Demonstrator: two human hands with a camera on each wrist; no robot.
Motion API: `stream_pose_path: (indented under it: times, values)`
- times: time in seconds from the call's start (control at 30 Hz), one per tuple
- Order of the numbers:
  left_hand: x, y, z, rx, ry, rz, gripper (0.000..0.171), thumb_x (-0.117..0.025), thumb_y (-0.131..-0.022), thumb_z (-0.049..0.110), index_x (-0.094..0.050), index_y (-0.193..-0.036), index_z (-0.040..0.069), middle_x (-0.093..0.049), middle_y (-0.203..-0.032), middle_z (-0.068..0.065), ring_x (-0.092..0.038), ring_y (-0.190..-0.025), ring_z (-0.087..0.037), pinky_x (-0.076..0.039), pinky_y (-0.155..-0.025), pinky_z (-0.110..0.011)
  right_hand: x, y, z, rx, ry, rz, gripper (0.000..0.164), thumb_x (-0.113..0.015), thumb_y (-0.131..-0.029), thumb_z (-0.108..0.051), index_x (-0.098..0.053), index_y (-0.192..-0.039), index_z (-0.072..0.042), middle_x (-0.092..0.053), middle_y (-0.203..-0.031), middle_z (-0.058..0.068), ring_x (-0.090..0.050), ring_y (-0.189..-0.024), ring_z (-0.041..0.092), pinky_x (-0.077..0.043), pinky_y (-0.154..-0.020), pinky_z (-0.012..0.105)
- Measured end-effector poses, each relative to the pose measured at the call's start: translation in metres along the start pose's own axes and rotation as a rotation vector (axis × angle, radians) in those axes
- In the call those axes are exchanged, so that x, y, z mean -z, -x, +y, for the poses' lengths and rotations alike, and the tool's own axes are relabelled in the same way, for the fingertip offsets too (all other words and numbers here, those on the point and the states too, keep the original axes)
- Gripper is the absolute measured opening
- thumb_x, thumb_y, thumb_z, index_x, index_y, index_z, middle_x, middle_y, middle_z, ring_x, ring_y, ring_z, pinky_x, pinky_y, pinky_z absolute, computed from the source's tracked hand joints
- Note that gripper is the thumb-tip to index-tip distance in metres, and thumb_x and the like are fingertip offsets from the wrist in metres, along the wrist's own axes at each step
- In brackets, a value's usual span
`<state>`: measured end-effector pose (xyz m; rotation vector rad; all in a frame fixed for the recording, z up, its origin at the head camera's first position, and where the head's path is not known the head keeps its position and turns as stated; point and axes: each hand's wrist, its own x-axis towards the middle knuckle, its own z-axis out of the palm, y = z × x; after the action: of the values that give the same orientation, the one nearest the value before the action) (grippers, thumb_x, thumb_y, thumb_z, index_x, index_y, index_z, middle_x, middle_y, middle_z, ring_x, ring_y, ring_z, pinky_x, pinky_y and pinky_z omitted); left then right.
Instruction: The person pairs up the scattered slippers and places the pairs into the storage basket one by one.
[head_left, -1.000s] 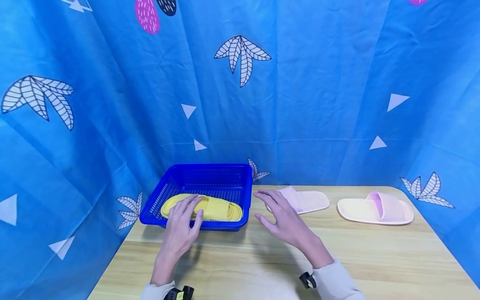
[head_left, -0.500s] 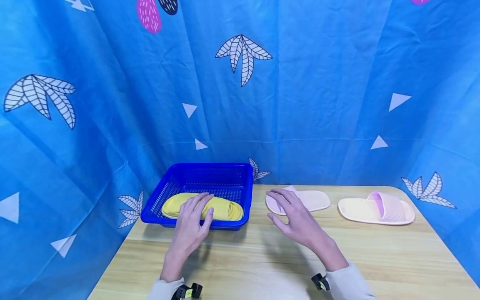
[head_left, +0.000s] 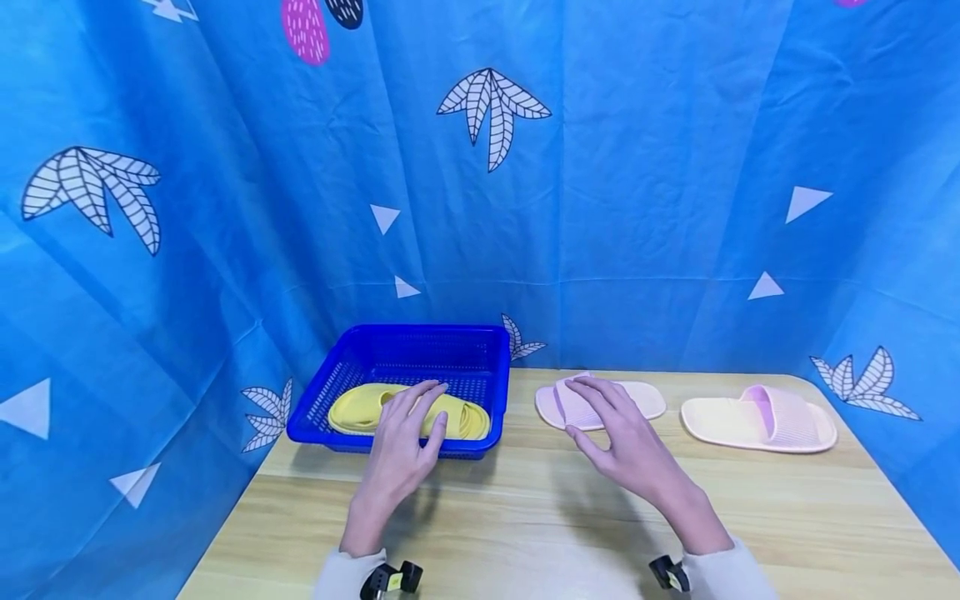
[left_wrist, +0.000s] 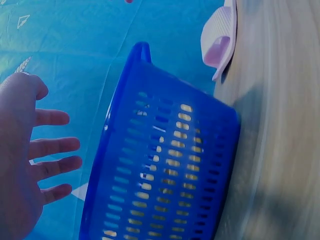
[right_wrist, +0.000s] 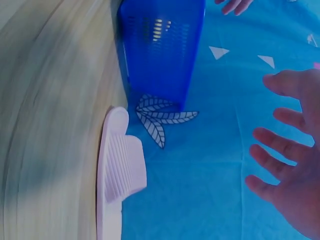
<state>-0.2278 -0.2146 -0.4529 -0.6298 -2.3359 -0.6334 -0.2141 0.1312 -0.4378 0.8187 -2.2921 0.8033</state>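
My left hand hovers at the front rim of the blue plastic basket, fingers spread and holding nothing. In the basket lie yellow slippers, partly covered by that hand in the head view. My right hand is held above the table, empty, its fingertips overlapping a pink slipper in the head view. From the right wrist camera, that pink slipper shows well apart from the relaxed fingers. A second pink slipper, with a ribbed strap, sits farther right.
The light wooden table carries the basket at back left and both pink slippers along its back edge. Behind and at the sides hangs a blue patterned curtain. Black bands with small cameras are on the wrists.
Both hands have moved to the right, the left across the yellow slippers and the right over the nearer pink slipper. The basket and slippers stay in place.
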Motion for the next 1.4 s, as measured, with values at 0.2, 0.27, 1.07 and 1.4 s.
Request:
stream_pose_path:
  times: [0.2,0.27,1.07,1.4]
  values:
    - [-0.005,-0.004,0.01,-0.007,0.001,0.002,0.042,-0.054,-0.103,0.033,-0.062,-0.141,0.016,-0.061,-0.14,-0.008,-0.053,-0.132,-0.029,-0.037,-0.109,-0.053,0.01,0.006,0.003,-0.022,0.021,-0.01,0.063,-0.081,-0.086,-0.017,-0.057,-0.143,-0.006,-0.057,-0.142,0.014,-0.052,-0.131,0.034,-0.044,-0.105,0.054]
    - [-0.006,-0.006,0.013,0.003,0.004,-0.012,0.043,-0.053,-0.104,0.034,-0.061,-0.142,0.016,-0.06,-0.142,-0.008,-0.052,-0.133,-0.029,-0.036,-0.111,-0.053,0.014,0.009,0.006,-0.028,0.029,-0.013,0.065,-0.081,-0.086,-0.018,-0.056,-0.144,-0.006,-0.056,-0.142,0.014,-0.052,-0.131,0.033,-0.044,-0.105,0.053]
    - [-0.032,-0.027,0.055,-0.016,0.045,-0.118,0.048,-0.049,-0.106,0.042,-0.054,-0.149,0.021,-0.044,-0.159,-0.002,-0.043,-0.143,-0.024,-0.032,-0.117,-0.052,0.056,0.038,0.023,-0.073,0.139,-0.002,0.076,-0.085,-0.082,-0.014,-0.051,-0.15,-0.007,-0.055,-0.145,0.012,-0.051,-0.131,0.033,-0.044,-0.101,0.056]
    - [-0.048,-0.039,0.069,-0.044,0.029,-0.14,0.052,-0.049,-0.106,0.044,-0.054,-0.149,0.017,-0.043,-0.16,-0.002,-0.043,-0.143,-0.024,-0.033,-0.116,-0.052,0.07,0.051,0.037,-0.081,0.171,-0.002,0.078,-0.085,-0.08,-0.015,-0.051,-0.15,-0.007,-0.054,-0.145,0.014,-0.051,-0.13,0.034,-0.027,-0.113,0.018]
